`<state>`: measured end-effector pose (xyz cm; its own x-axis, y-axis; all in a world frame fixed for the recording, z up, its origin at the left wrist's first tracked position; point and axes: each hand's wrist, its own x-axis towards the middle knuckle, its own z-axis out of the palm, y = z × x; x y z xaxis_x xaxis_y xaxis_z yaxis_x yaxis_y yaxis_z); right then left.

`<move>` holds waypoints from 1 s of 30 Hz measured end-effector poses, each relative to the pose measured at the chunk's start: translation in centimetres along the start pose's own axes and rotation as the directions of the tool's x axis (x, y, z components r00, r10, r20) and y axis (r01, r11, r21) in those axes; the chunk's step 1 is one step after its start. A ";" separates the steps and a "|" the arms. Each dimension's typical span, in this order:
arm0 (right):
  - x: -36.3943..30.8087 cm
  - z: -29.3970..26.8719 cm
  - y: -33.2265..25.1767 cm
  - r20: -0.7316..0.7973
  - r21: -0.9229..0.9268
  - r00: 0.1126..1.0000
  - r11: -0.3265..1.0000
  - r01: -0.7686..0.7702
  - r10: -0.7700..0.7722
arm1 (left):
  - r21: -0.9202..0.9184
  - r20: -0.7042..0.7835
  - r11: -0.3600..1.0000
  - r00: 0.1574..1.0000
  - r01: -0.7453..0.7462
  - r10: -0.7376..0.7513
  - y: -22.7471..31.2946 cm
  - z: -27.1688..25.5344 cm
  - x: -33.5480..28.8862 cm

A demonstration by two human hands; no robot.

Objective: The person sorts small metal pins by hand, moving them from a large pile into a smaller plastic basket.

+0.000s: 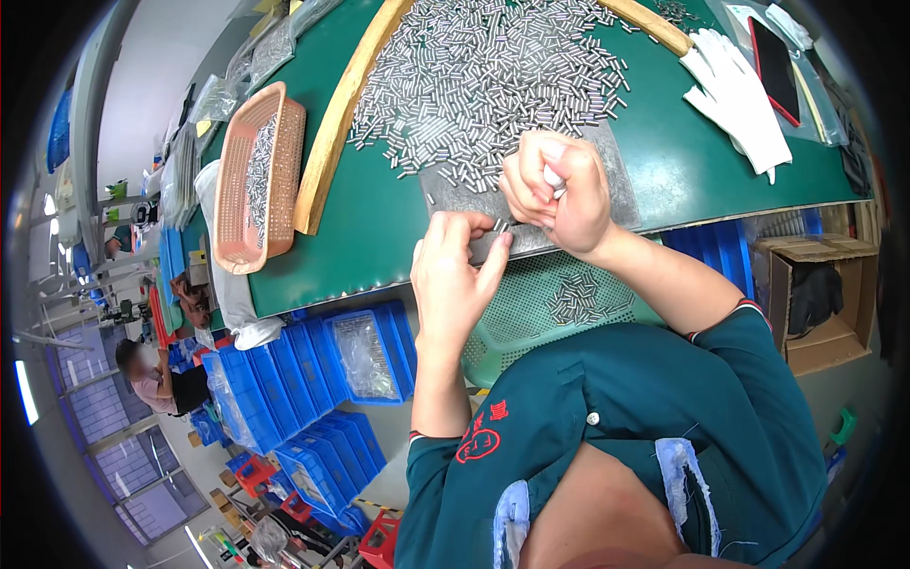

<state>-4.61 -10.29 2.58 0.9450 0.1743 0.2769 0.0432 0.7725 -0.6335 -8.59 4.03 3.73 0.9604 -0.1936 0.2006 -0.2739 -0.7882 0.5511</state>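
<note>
A large heap of small shiny metal pins (493, 71) covers the far middle of the green table. At the near edge, over a dark grey plate (621, 175), my left hand (455, 270) pinches a few metal pins (500, 226) between thumb and index finger. My right hand (559, 194) is curled closed just above and to the right of them. Something small and white (555, 180) shows at its fingers; I cannot make out what it is. Below both hands, a green perforated basket (502, 327) holds more loose pins (580, 300).
Two wooden strips (346, 123) flank the heap. An orange-pink basket (292, 142) with pins stands at the left. A white glove (735, 100) and a red-edged phone (774, 71) lie at the right. Blue crates (284, 379) stand below left; a cardboard box (829, 294) stands right.
</note>
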 end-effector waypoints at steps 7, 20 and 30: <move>0.0 0.2 0.0 -0.008 0.004 0.999 0.999 -0.039 0.039 | -0.045 0.036 0.999 0.999 0.012 -0.010 -0.5 0.5 0.0; 0.0 -0.2 0.0 0.010 0.055 1.000 0.998 -0.015 0.015 | -0.128 0.062 0.991 0.998 0.030 -0.022 -0.8 0.4 0.0; 0.1 0.4 0.6 0.148 -0.244 0.986 0.963 0.115 -0.081 | -0.114 0.038 0.993 0.999 -0.005 0.009 -0.8 0.3 0.0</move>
<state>-4.66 -9.61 2.51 0.8801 0.1997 0.4307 0.2296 0.6150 -0.7544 -8.33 4.45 3.01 0.9591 -0.2226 0.1747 -0.2825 -0.7157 0.6387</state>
